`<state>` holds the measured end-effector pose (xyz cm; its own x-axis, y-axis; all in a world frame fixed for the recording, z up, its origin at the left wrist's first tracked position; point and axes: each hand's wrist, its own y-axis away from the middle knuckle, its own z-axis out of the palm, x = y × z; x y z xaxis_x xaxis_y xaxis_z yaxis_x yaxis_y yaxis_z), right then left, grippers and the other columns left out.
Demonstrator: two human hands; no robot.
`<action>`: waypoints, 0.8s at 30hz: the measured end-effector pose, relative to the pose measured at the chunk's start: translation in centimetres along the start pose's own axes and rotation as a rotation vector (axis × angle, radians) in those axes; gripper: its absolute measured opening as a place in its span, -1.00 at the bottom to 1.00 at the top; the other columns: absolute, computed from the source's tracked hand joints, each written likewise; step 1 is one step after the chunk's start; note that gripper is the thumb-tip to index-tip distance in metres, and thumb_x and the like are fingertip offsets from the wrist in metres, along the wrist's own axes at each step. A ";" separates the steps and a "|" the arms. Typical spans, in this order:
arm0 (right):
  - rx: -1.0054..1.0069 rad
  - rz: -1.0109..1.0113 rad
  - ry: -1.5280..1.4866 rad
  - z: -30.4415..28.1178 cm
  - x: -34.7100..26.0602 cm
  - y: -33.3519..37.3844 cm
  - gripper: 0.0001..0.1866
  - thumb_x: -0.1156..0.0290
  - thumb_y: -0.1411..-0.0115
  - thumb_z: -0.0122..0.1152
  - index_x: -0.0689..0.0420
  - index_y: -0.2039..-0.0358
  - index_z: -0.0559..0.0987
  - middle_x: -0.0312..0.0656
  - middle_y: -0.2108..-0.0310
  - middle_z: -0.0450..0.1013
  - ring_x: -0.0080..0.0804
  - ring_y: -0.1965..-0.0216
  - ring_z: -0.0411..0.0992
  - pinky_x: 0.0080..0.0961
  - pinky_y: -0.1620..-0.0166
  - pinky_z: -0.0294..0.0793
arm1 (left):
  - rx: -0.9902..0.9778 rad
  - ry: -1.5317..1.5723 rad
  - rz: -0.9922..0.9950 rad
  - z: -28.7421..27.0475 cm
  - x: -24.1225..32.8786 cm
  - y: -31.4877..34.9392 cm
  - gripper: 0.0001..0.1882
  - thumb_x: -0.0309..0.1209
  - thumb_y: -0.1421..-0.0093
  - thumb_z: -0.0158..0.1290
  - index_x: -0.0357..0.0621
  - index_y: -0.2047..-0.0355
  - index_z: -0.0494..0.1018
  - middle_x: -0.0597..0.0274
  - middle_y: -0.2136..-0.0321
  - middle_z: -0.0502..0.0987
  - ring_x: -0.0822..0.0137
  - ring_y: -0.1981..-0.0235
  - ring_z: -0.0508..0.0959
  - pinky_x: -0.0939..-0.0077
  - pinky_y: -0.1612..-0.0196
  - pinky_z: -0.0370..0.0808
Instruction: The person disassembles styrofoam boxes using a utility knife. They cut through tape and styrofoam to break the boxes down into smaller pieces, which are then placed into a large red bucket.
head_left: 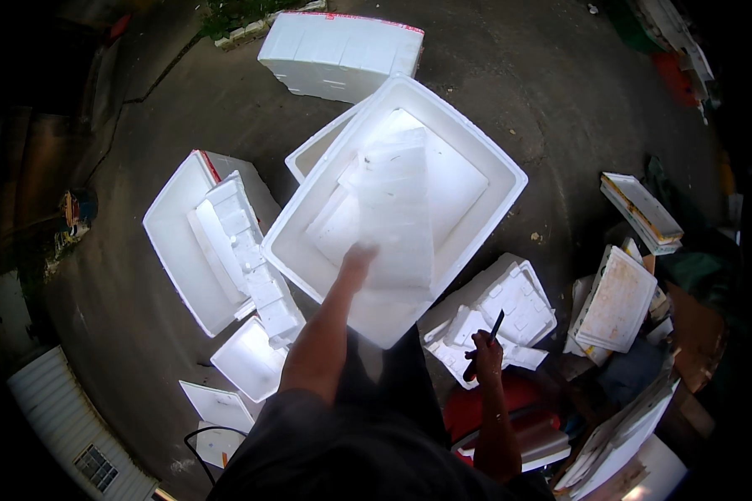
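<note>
A large white foam box [485, 217] stands in front of me with its inside facing up. Over it, a long white foam panel [397, 225] is smeared by motion. My left hand [360, 260], also blurred, grips the panel at its left edge; the fingertips do not show clearly. Lower right, my right hand [486, 357] is closed round the handle of a knife [497, 324], its dark blade pointing up and away from me. Below that hand lie broken white foam pieces [518, 305].
Another foam box [338, 54] lies beyond the large one. To the left are an open foam box [175, 242], foam pieces [251, 250] and a small box [255, 359]. Stacked foam lids [618, 301] are at the right. Something red [493, 405] stands beside my right forearm.
</note>
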<state>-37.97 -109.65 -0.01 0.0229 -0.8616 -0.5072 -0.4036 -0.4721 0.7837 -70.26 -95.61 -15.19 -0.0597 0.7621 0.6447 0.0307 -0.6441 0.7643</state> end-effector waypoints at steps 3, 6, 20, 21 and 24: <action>-0.098 -0.100 0.035 2.8 -5.1 -1.2 -0.49 0.25 -0.15 0.22 0.38 0.02 0.44 -0.13 0.35 0.50 -0.42 0.61 0.45 -0.52 0.51 0.47 | 0.055 0.089 0.042 1.9 -0.7 2.6 -0.54 -0.26 -0.23 0.08 -0.33 -0.02 0.32 0.17 0.28 0.50 0.43 0.31 0.48 0.52 0.26 0.45; -0.206 -0.143 0.158 4.7 -8.9 -1.4 -0.50 0.22 -0.18 0.19 0.37 0.02 0.44 -0.13 0.35 0.49 -0.43 0.61 0.44 -0.53 0.50 0.46 | 0.165 0.215 0.017 3.7 -2.5 6.5 -0.58 -0.27 -0.22 0.08 -0.34 0.05 0.31 0.18 0.35 0.47 0.41 0.41 0.48 0.50 0.44 0.47; -0.263 -0.269 0.349 6.6 -5.9 -2.7 -0.54 0.23 -0.14 0.24 0.32 0.08 0.47 -0.19 0.44 0.49 -0.52 0.57 0.41 -0.57 0.50 0.43 | 0.444 -0.187 0.364 5.9 -11.5 12.1 -0.55 -0.17 -0.16 0.12 -0.36 0.21 0.33 -0.01 0.32 0.42 0.28 0.43 0.46 0.36 0.43 0.45; -0.239 -0.242 0.393 6.5 -5.7 -2.8 -0.56 0.25 -0.14 0.23 0.32 0.08 0.48 -0.20 0.44 0.49 -0.52 0.57 0.41 -0.57 0.50 0.43 | 0.339 0.143 0.198 4.5 -7.4 12.4 -0.56 -0.18 -0.15 0.13 -0.36 0.22 0.33 0.01 0.34 0.42 0.29 0.43 0.46 0.39 0.43 0.45; -0.241 -0.263 0.410 6.4 -5.0 -2.6 -0.57 0.26 -0.14 0.22 0.31 0.08 0.48 -0.21 0.43 0.49 -0.53 0.57 0.40 -0.58 0.49 0.44 | 0.321 0.382 -0.044 0.3 -1.4 11.8 -0.59 -0.32 -0.15 0.15 -0.30 0.10 0.31 0.15 0.33 0.45 0.37 0.42 0.47 0.50 0.46 0.46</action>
<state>-42.92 -102.93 -1.80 0.4697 -0.6877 -0.5536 -0.1155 -0.6696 0.7337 -69.54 -104.29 -7.04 -0.4273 0.6709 0.6061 0.3215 -0.5137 0.7954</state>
